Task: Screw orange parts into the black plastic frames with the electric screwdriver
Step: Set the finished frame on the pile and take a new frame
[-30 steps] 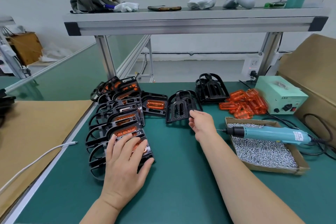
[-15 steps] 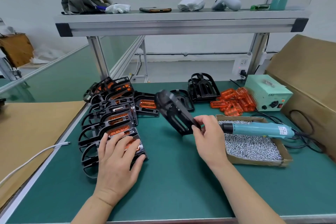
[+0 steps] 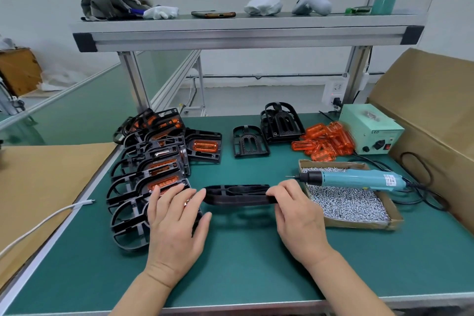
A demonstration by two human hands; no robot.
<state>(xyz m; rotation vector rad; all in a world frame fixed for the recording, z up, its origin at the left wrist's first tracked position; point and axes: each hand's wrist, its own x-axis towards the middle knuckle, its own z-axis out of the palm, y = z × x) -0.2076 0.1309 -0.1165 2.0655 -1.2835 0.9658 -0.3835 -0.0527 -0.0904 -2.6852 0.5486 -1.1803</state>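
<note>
My right hand [image 3: 297, 215] grips the right end of an empty black plastic frame [image 3: 236, 196], held flat and edge-on just above the green mat. My left hand [image 3: 174, 223] rests with straight fingers on the nearest frame of a row of assembled frames [image 3: 143, 182] carrying orange parts; its forefinger touches the held frame's left end. A pile of loose orange parts [image 3: 325, 141] lies at the back right. The teal electric screwdriver [image 3: 359, 179] lies across a cardboard tray of screws [image 3: 354, 202], right of my right hand.
Another empty frame [image 3: 250, 142] and a stack of frames [image 3: 280, 122] sit at the back centre. A green power supply [image 3: 369, 131] and a large cardboard box [image 3: 431, 115] stand at the right. A white cable [image 3: 38, 226] crosses the brown sheet on the left. A metal shelf [image 3: 243, 31] overhangs.
My right hand picked up an empty frame from the back centre, carried it toward me and lowered it flat in front. My left hand stayed on the assembled frames.
</note>
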